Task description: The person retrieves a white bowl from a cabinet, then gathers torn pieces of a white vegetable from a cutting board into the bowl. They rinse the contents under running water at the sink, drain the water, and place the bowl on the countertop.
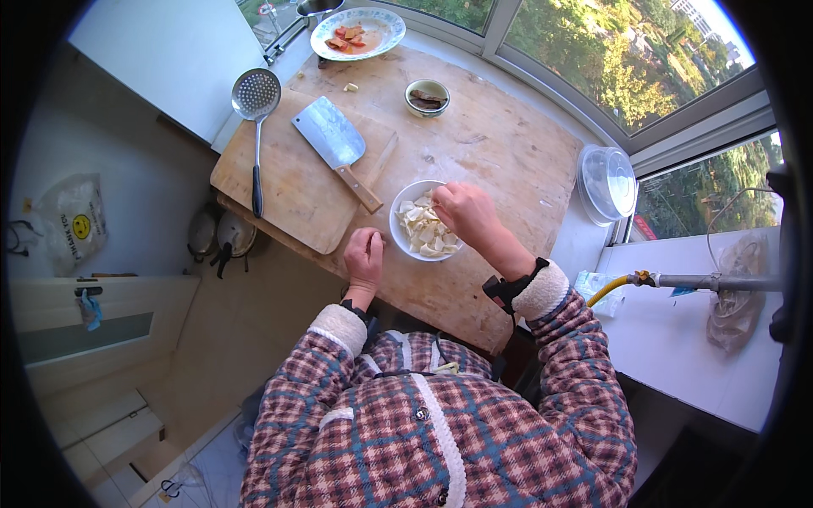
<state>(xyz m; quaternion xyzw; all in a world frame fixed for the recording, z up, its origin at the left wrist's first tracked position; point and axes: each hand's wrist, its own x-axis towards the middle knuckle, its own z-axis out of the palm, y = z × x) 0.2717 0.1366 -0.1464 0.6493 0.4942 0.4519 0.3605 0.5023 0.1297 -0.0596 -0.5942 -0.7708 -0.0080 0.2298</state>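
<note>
A white bowl (395,236) full of pale, flat cut pieces (427,227) stands on the wooden board. Over its right rim is my right hand (467,211), fingertips pinched together at the pieces; whether a piece is between them is hidden. My left hand (364,257) rests loosely curled by the board's near edge, left of the bowl, with no object visible in it. A cleaver (331,134) with a wooden handle lies on the smaller cutting board (286,190), its handle end close to the bowl. Left of it lies a perforated skimmer (256,92) with a black grip.
At the back are a patterned plate (392,39) with red food pieces and a small bowl (427,113) holding dark pieces. Clear plastic lids (606,184) sit by the window, right. A yellow gas hose (606,291) meets a pipe at right. Pans (236,235) hang lower left.
</note>
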